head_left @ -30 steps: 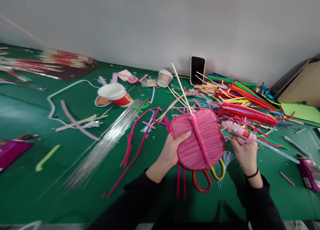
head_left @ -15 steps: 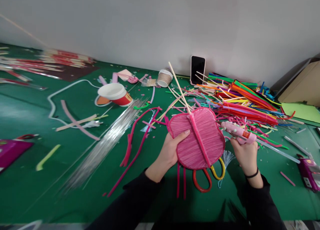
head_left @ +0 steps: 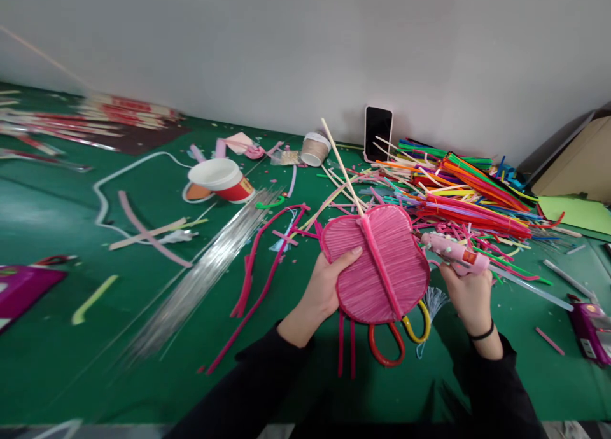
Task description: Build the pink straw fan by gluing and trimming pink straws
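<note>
My left hand [head_left: 329,283] grips the left edge of a pink fan [head_left: 353,292] with a scalloped outline, thumb lying on its face. A fuzzy pink strip runs down the fan's middle, and a pale wooden stick [head_left: 341,159] sticks out from its top. In my right hand [head_left: 468,299] is a pink hot glue gun [head_left: 453,253], its nozzle close to the fan's right edge; a clear glue stick [head_left: 529,286] trails from its back. Orange and yellow scissor handles [head_left: 387,350] show below the fan, whose body hides the blades. A pale blue tassel [head_left: 433,302] lies beside them.
Colourful pipe cleaners [head_left: 472,200] are heaped at the back right, near a phone [head_left: 378,133] leaning on the wall. Left of the fan lie pink pipe cleaners [head_left: 252,267], a bundle of thin wires [head_left: 205,273], a paper cup [head_left: 224,181] and a white cord [head_left: 98,200].
Both hands, the fan and the glue gun hold almost the same position. The view has shifted very slightly, with the items on the left appearing a little further right.
</note>
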### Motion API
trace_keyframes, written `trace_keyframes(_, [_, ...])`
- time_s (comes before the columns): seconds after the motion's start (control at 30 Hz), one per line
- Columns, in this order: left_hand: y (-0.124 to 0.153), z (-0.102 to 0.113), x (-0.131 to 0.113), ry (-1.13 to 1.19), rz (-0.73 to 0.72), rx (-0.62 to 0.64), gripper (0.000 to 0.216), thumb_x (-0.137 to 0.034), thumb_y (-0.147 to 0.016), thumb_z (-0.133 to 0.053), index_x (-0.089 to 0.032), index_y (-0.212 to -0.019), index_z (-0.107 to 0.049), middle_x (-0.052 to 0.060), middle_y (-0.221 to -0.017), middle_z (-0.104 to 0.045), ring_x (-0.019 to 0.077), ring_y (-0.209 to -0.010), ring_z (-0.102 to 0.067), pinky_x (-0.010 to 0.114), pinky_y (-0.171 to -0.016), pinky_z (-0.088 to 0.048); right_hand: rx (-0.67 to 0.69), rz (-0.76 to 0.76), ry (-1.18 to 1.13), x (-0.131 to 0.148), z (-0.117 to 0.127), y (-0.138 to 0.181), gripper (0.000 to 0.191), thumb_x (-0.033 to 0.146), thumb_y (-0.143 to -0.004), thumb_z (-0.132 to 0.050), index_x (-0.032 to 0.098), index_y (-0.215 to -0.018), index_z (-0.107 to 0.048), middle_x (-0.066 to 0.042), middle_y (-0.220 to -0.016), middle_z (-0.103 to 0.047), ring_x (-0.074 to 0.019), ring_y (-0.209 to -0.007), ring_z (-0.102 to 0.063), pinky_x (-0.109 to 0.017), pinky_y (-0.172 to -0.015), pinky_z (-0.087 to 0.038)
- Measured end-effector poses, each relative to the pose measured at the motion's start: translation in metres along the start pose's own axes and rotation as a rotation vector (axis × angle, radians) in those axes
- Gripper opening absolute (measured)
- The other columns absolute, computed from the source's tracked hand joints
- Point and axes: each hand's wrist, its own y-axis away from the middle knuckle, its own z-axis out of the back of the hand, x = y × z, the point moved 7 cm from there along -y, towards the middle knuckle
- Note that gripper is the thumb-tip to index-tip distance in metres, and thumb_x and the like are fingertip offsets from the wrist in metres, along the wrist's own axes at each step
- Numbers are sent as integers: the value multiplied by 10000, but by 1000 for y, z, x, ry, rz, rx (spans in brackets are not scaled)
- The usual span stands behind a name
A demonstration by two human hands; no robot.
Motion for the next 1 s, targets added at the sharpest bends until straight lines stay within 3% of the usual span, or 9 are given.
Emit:
trace_keyframes(0.27, [-2, 2, -1, -26, -9, 1, 415, -203, -534, -883, -165, -911, -714, 35, -856, -774, 233, -781, -731, 346, -774, -596, -25, -40, -49, -2, 1, 1, 233, 363, -690, -590, 246, -498, -529, 10, -478, -594, -183, -498, -587, -295, -560, -495])
trace_keyframes(0.5, [-2, 2, -1, -22, -14, -3, 437, -191, -526, -893, -171, -923, -713, 20, -847, -774, 218, -767, -728, 326, -750, -596, 1, -97, -233, -2, 0, 2, 140, 328, -715, -662, 203, -739, -721, -23, -712, -747, -202, -644, -689, -311, -667, -555])
trace_keyframes(1.0, [1, -1, 1, -21, -2, 8, 469, -204, -493, -905, -166, -922, -719, 20, -831, -767, 223, -774, -728, 328, -744, -611, -37, -96, -148, -6, 2, 2, 162, 351, -707, -635, 196, -677, -674, -16, -629, -702, -190, -567, -642, -295, -595, -516])
